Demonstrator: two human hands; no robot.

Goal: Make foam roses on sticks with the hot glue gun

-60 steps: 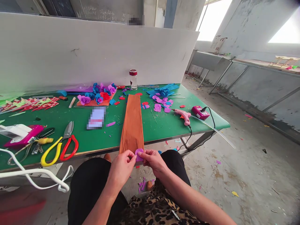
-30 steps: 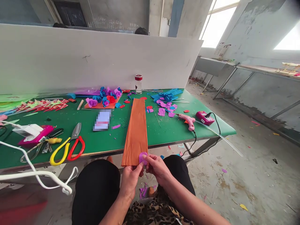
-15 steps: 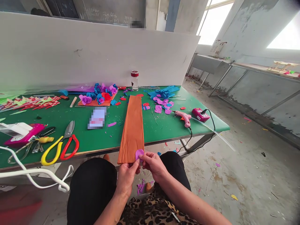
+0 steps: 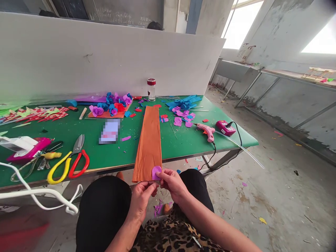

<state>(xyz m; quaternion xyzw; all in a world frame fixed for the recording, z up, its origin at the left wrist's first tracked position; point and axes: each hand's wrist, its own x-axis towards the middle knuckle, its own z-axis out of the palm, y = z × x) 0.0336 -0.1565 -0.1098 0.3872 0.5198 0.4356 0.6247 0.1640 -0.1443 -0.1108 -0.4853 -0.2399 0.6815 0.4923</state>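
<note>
A long folded strip of orange crepe paper (image 4: 148, 147) runs from the green table out over its front edge toward me. At its near right corner lies a small purple paper petal (image 4: 156, 173). My right hand (image 4: 172, 183) pinches the petal against the orange paper, thumb on top. My left hand (image 4: 144, 196) is closed at the strip's near edge, fingertips beneath it and thumb bent close to the petal. Some fingers of both hands are hidden under the paper.
On the green table (image 4: 118, 154) are scissors (image 4: 78, 147), a pink glue gun (image 4: 207, 131), a magenta box (image 4: 225, 128), loose purple petals (image 4: 181, 117), paper roses (image 4: 112, 106), a lidded glass jar (image 4: 151, 90) and a phone-like item (image 4: 109, 131). A white cable (image 4: 47, 196) crosses the left front. A white board (image 4: 105, 59) stands behind.
My left thumb has drawn back from the petal, leaving more of it showing. My right hand keeps its pinch on the petal, and the orange strip stays almost in place.
</note>
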